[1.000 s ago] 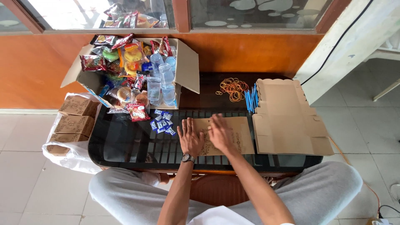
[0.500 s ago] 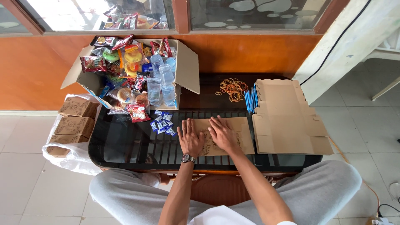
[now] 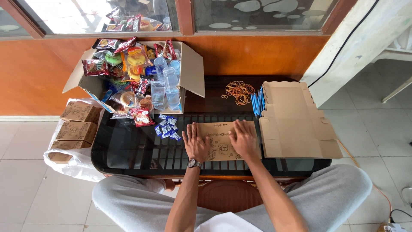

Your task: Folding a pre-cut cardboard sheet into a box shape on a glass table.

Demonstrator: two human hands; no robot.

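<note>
A flat brown cardboard box blank [image 3: 221, 141] with dark printed patterns lies on the black glass table [image 3: 128, 150] in front of me. My left hand [image 3: 195, 144], with a watch on its wrist, presses flat on the blank's left part. My right hand [image 3: 242, 139] lies flat on its right part. Both palms face down with the fingers spread. Several small blue sachets [image 3: 167, 126] lie just left of the blank.
A stack of unfolded brown box blanks [image 3: 296, 120] lies at the right. Orange rubber bands [image 3: 238, 91] and blue sticks [image 3: 256, 103] sit behind. An open carton [image 3: 141, 77] holds snacks and water cups. Folded brown boxes [image 3: 77, 124] rest on a white bag at the left.
Both hands have shifted slightly on the cardboard blank while still pressing it flat. Nothing else has moved.
</note>
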